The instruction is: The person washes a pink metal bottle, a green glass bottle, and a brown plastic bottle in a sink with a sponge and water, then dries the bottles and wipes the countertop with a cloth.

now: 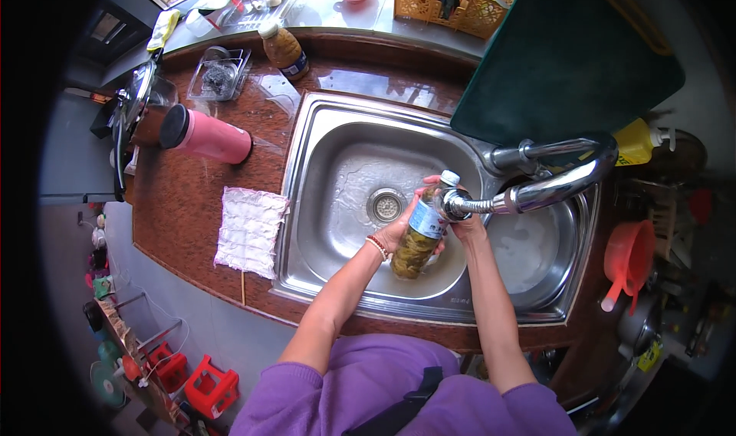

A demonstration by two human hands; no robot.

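A clear plastic bottle (415,247) with a white cap and a blue label, filled with something greenish-brown, is tilted over the steel sink (339,177). My left hand (401,229) holds it from the left side, with fingers partly behind it. On the right side my right hand (464,229) is at the bottle, partly covered by the faucet head; its exact grip is hidden. The chrome faucet (540,192) reaches in from the right, its head right over the bottle's upper part. Left of my left hand, the drain strainer (386,205) shows in the sink's bottom.
A white cloth (250,232) lies left of the sink. Beyond it stand a pink tumbler (215,137), a clear tray with a steel scourer (219,78) and a filled bottle (286,54). A dark green board (569,62) rises behind the faucet; a red plastic ladle (629,255) is at right.
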